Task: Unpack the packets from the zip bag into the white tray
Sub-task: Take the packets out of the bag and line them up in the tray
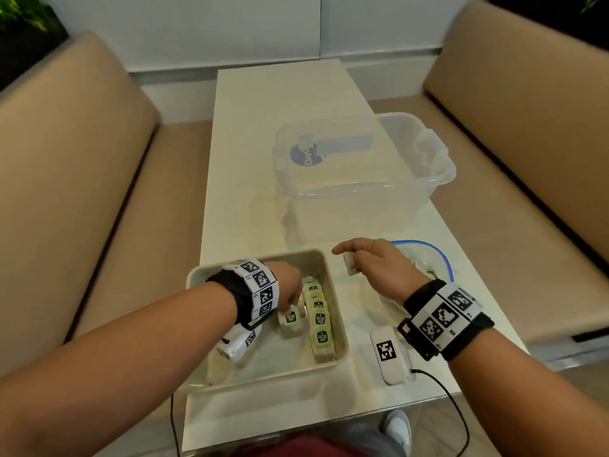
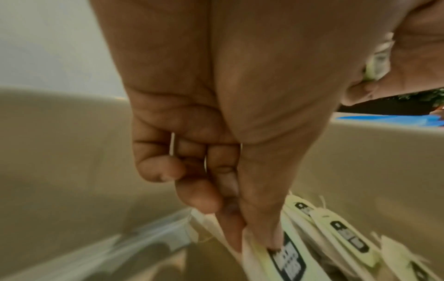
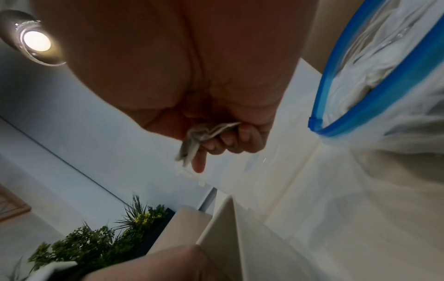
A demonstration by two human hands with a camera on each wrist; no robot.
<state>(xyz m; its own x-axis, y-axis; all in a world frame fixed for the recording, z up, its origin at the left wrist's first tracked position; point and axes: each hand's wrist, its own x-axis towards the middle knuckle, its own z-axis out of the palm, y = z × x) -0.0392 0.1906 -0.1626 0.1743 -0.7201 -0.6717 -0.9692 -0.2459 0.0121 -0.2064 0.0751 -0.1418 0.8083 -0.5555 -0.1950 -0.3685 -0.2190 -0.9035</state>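
Note:
The white tray [image 1: 257, 258] sits at the near left of the table and holds a row of several green-labelled packets [image 1: 318, 318]. Inside it, my left hand [image 1: 293, 305] pinches one packet [image 1: 291, 319] by its top edge, beside the row; the left wrist view shows thumb and fingers closed on that packet [image 2: 286, 260]. My right hand [image 1: 352, 258] hovers between the tray and the zip bag [image 1: 425, 258], holding a pale packet [image 1: 350, 267]. In the right wrist view the curled fingers [image 3: 247, 136] grip this packet [image 3: 201, 136], and the bag's blue-zipped mouth [image 3: 360, 106] lies open.
A large clear plastic bin [image 1: 362, 166] stands behind the tray and bag on the narrow white table [image 1: 247, 159]. Beige sofas [image 1: 82, 192] flank both sides. Near the front right edge lies a white marker-tagged device [image 1: 392, 354] with a black cable.

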